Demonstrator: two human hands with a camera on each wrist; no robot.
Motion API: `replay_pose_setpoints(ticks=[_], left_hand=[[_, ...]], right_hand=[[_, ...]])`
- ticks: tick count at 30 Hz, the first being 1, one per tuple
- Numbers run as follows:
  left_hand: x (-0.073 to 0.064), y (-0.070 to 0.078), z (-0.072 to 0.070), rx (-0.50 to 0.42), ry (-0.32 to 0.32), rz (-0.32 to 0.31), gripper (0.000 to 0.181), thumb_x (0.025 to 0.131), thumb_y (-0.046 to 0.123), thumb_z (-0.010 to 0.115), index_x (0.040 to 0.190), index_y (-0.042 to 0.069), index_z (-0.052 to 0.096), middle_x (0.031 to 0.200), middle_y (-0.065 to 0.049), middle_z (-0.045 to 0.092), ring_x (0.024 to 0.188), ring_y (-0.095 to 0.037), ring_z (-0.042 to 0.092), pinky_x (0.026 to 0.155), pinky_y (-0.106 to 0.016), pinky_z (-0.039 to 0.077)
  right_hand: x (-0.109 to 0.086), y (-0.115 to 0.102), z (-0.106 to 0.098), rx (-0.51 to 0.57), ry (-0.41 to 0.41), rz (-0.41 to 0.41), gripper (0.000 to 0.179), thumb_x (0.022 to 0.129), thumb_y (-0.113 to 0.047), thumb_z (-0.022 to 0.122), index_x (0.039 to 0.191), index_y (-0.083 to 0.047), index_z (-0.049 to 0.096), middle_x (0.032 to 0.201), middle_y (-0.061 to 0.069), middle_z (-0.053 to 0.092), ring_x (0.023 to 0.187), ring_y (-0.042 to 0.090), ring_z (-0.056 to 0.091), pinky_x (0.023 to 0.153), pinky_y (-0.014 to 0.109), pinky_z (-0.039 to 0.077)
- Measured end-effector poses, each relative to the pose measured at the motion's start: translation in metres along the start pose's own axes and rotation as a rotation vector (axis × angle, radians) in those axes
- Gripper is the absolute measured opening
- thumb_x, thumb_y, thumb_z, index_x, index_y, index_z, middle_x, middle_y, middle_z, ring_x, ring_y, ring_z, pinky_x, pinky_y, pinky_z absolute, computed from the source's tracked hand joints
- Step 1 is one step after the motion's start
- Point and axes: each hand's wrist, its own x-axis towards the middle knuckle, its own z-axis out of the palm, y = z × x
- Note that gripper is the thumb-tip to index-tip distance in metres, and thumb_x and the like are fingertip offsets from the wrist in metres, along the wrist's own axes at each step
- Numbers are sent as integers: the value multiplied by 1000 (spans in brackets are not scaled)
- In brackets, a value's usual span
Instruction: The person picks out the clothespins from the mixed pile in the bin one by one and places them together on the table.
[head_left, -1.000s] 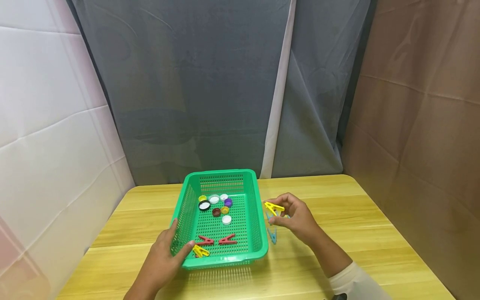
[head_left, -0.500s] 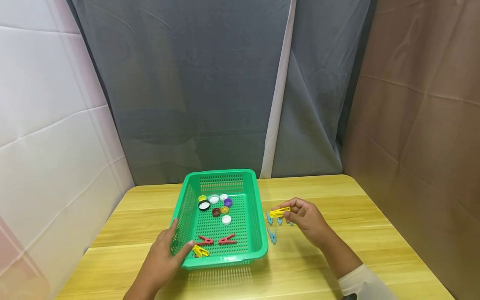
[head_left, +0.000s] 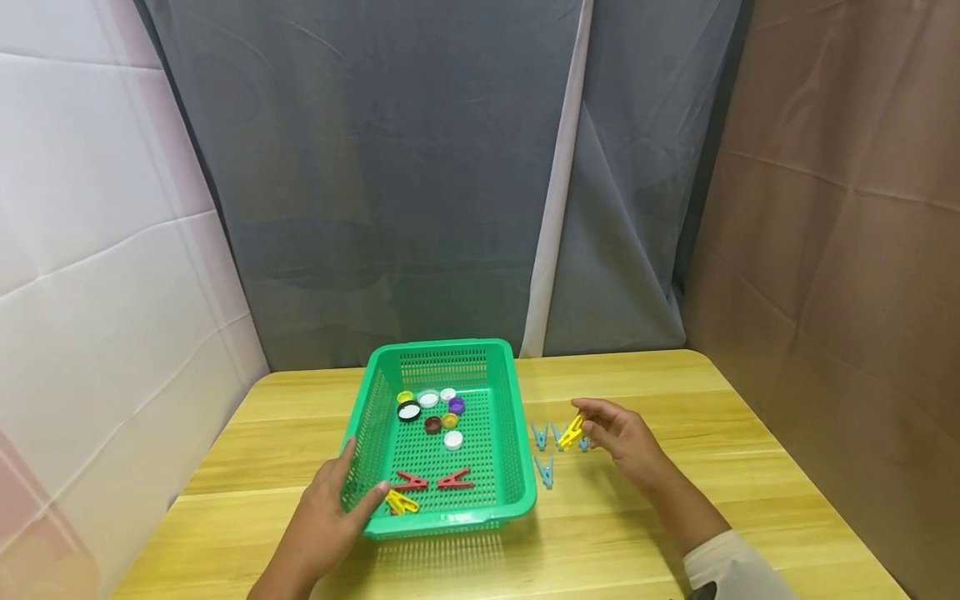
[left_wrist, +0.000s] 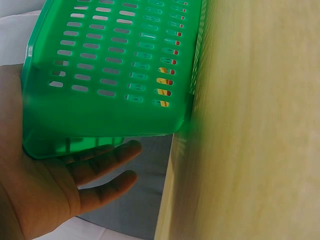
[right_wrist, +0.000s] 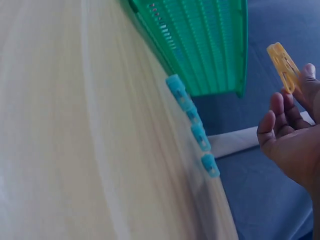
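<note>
In the head view my right hand (head_left: pixel 621 437) pinches a yellow clothespin (head_left: pixel 572 432) between thumb and fingers. In the right wrist view that yellow clothespin (right_wrist: pixel 284 67) is off the table, its tip pointing away from the palm. Several blue clothespins (head_left: pixel 544 472) stand on the table below and beside this hand, partly covered by the held one. My left hand (head_left: pixel 321 508) grips the near left corner of a green basket (head_left: pixel 523 467), thumb over the rim. Beside that thumb, inside the basket, lie yellow clothespins (head_left: pixel 401 502); two red clothespins (head_left: pixel 454 478) lie to their right.
Farther back in the basket lie several bottle caps, among them a black-rimmed cap (head_left: pixel 408 412), a purple cap (head_left: pixel 456 406) and a white cap (head_left: pixel 453 440). The wooden table (head_left: pixel 675 500) ends at a grey curtain (head_left: pixel 420 208), with cloth walls on both sides.
My right hand has moved right, away from the basket, and the yellow clothespin in it has turned so its tip points down to the left. The left hand and basket have stayed put.
</note>
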Motion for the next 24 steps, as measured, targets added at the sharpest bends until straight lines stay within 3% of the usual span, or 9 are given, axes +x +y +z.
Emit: replay_pose_setpoints(ticks=[8,16,20,24], left_hand=[[0,1,0,2,0,3,98,108,52,66,173,-2,18,159,-38,47,147,-60,50,117,-76,44],[-1,1,0,3,6,8,99,107,55,65,173,-2,18,159,-38,47,147,-61,49,117,-76,43],[-1,1,-1,4,9,11,98,107,53,66,173,-3,19,159,-38,47,147,-61,49,117,-76,43],[-1,1,-1,3,3,4,98,107,53,66,173,-2,18,159,-38,48,147,-60,50,117,-76,43]], right_hand=[[2,11,0,-75,12,35,27,109,-13,67,127,6,73,130,24,72,113,-3,66,96,18,58],[3,20,-1,-179,12,93,24,109,-14,68,128,-2,75,130,20,73,104,7,64,85,29,59],[2,25,-2,-146,-38,129,27,110,-16,67,131,-1,73,136,22,71,98,11,65,80,27,57],[1,31,0,-69,-91,207,29,110,-15,66,135,-1,70,142,22,65,75,11,60,63,22,51]])
